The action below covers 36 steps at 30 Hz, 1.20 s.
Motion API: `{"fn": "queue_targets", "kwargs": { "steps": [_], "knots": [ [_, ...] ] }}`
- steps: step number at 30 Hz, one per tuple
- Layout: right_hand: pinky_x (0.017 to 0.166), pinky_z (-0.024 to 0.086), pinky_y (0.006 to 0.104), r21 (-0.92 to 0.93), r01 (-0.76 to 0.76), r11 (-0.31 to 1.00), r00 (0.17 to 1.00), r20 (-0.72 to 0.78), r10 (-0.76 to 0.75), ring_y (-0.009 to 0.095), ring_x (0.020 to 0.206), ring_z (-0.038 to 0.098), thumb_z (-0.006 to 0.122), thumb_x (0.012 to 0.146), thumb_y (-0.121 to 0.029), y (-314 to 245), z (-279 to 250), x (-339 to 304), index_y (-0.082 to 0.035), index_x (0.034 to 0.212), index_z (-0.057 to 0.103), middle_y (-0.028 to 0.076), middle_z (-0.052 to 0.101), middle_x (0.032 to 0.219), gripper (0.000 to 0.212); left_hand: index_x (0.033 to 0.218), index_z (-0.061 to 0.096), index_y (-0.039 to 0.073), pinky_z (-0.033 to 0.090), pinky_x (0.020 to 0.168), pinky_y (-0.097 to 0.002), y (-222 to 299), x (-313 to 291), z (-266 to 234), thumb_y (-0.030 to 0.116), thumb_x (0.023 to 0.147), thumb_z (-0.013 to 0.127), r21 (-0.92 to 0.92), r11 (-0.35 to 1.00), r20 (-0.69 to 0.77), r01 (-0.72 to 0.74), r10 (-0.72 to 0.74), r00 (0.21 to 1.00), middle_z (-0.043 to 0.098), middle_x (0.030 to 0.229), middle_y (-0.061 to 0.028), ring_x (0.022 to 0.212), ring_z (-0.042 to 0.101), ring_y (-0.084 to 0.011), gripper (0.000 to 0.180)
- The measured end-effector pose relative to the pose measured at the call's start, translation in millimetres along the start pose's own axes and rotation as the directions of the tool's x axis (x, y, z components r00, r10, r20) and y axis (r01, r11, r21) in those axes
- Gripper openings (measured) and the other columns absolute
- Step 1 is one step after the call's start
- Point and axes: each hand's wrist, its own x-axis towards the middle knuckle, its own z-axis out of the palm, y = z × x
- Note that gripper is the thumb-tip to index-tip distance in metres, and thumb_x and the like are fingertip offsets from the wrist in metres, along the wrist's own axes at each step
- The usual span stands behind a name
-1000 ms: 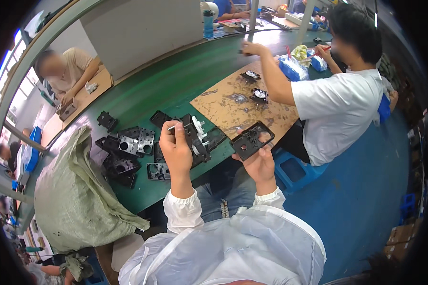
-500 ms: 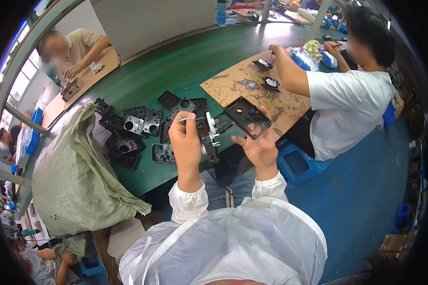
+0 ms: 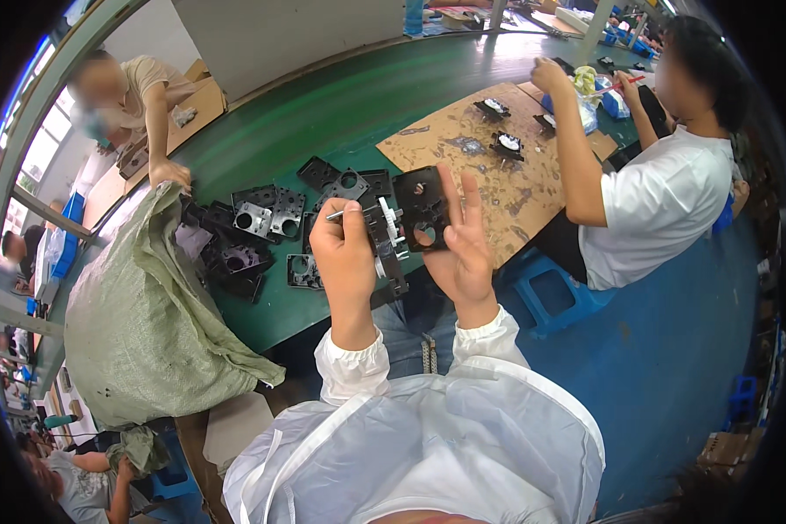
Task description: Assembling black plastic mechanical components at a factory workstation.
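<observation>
My left hand (image 3: 344, 266) is closed round a black gear assembly (image 3: 384, 249) with white gears along its right side and a thin metal shaft near my thumb. In my right hand (image 3: 465, 269) is a black plastic housing cover (image 3: 421, 199), stood nearly upright with round holes in it. Its thumb and palm support the cover, while some fingers stretch up behind it. The cover's left edge is right beside the white gears; whether they touch I cannot tell. Beyond my left hand, several black plastic housings (image 3: 255, 218) lie heaped on the green table (image 3: 297, 109).
A pale green woven sack (image 3: 140, 323) stands left of the heap, with a co-worker's hand (image 3: 169, 173) on its top. To the right, another co-worker (image 3: 655, 192) sits at a brown board (image 3: 450, 179) bearing small black-and-white assemblies (image 3: 506, 146). A blue stool (image 3: 559, 293) is nearby.
My right hand has swung the cover leftward and more upright, close to the gear assembly. The co-worker at left has reached onto the sack. The co-worker at right has raised an arm.
</observation>
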Motion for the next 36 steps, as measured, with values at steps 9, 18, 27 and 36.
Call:
{"fn": "queue_targets", "kwargs": {
  "steps": [9, 18, 27, 36],
  "knots": [
    [0.118, 0.019, 0.0374, -0.058, -0.073, 0.996, 0.994, 0.072, 0.077, 0.025, 0.15, 0.017, 0.049, 0.077, 0.001, 4, 7, -3, -0.013, 0.158, 0.013, 0.01, 0.017, 0.163, 0.091, 0.081, 0.055, 0.003, 0.033, 0.049, -0.0225, -4, 2, 6, 0.014, 0.096, 0.051, 0.119, 0.993, -0.007, 0.013, -0.012, 1.0, 0.053, 0.064, -0.0005, 0.055, 0.04, -0.0072, 0.018],
    [0.117, 0.023, 0.0371, -0.127, -0.084, 0.988, 0.993, 0.07, 0.093, 0.029, 0.147, 0.024, 0.052, 0.071, -0.004, 5, 7, -5, -0.012, 0.157, 0.019, 0.012, 0.019, 0.163, 0.093, 0.08, 0.055, 0.003, 0.034, 0.05, -0.0231, -5, 1, 8, 0.014, 0.095, 0.051, 0.12, 0.993, -0.01, -0.01, 0.012, 1.0, 0.054, 0.063, -0.0012, 0.055, 0.041, -0.0078, 0.019],
    [0.114, 0.029, 0.0347, -0.094, -0.104, 0.99, 0.992, 0.056, 0.11, 0.027, 0.147, 0.025, 0.051, 0.073, -0.005, 4, 10, -6, -0.012, 0.157, 0.02, 0.013, 0.02, 0.162, 0.09, 0.079, 0.055, 0.002, 0.036, 0.051, -0.0246, -8, 2, 8, 0.013, 0.094, 0.051, 0.169, 0.986, -0.024, 0.003, 0.001, 1.0, 0.054, 0.063, -0.0022, 0.055, 0.042, -0.0096, 0.019],
    [0.109, 0.035, 0.0303, -0.045, -0.193, 0.98, 0.981, -0.03, 0.192, 0.025, 0.143, 0.034, 0.049, 0.089, -0.009, -3, 13, -8, -0.008, 0.157, 0.019, 0.013, 0.023, 0.161, 0.074, 0.079, 0.055, 0.001, 0.038, 0.052, -0.0262, -14, 1, 14, 0.014, 0.093, 0.052, 0.224, 0.974, -0.023, -0.027, 0.033, 0.999, 0.055, 0.064, -0.0036, 0.056, 0.043, -0.0115, 0.019]
  ]
}}
